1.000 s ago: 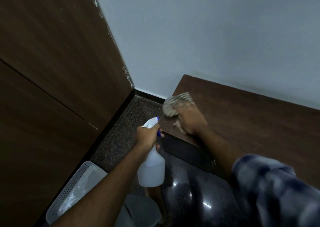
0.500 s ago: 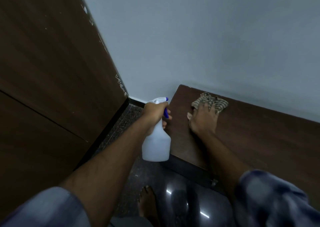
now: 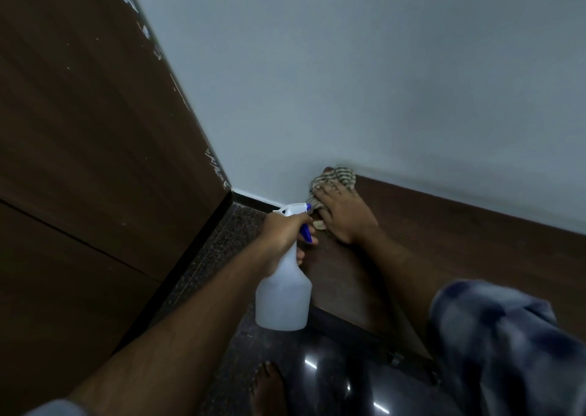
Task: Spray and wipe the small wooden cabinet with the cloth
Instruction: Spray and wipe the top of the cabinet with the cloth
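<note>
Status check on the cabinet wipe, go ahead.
Left hand gripping spray bottle, raised beside cabinet. Right hand pressing cloth flat on cabinet top, back corner by wall. Nothing in the way.

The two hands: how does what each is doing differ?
The left hand is wrapped around the neck of the white spray bottle, held in the air; the right hand lies flat, pressing the striped cloth onto the wooden cabinet top by the wall. Both are bare.
</note>
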Demonstrator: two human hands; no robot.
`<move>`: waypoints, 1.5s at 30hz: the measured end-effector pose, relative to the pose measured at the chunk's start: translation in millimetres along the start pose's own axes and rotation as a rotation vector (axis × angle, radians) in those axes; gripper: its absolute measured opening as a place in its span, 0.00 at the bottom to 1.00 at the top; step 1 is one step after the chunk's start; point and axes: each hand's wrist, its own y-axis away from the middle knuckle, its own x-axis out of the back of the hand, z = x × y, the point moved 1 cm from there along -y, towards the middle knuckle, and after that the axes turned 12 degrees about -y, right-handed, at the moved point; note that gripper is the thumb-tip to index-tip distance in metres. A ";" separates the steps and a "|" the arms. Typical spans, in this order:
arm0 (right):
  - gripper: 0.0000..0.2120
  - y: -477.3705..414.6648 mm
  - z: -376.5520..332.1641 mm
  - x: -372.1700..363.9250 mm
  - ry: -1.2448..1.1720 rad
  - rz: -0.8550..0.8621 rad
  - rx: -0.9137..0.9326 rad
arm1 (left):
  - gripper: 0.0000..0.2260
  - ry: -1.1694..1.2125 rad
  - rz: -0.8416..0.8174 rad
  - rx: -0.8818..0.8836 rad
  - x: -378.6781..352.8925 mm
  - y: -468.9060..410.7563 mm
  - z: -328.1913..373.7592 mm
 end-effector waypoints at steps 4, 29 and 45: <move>0.28 -18.1 -1.5 9.7 -0.020 0.031 -0.196 | 0.13 -0.002 -0.015 0.020 -4.4 3.9 -3.5; 0.32 280.9 137.5 61.4 -0.045 0.229 -0.548 | 0.10 -0.093 -0.180 -0.096 -138.7 73.5 65.5; 0.34 256.0 213.3 101.8 -0.042 0.384 -0.588 | 0.10 -0.170 -0.360 -0.020 -178.7 68.7 53.5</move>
